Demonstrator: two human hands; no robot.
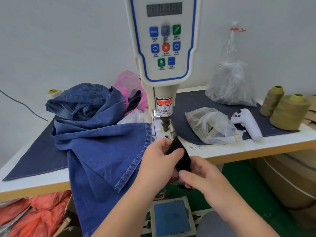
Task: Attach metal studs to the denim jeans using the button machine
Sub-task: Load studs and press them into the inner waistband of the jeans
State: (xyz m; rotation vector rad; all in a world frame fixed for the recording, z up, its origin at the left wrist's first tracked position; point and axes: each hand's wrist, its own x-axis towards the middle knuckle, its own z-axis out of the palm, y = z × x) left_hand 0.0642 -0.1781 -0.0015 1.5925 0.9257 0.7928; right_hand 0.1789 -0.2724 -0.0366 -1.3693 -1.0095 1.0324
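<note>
The white button machine [164, 48] stands at the table's middle, its dark punch head [166, 124] above a small die [166, 136]. Blue denim jeans [102, 142] lie heaped on the left and hang over the front edge. Just in front of the punch, both hands hold a small black piece of fabric [179, 154]. My left hand [159, 161] pinches its upper part with the thumb on top. My right hand [201, 175] pinches its lower end. No stud shows on the piece.
A clear bag of small metal parts [210, 125] and a white handheld controller [246, 122] lie right of the machine. Behind them sit a larger bag [230, 82] and olive thread cones [289, 112]. A pink bag [130, 86] is behind the jeans. A blue foot pedal [172, 218] lies on the floor.
</note>
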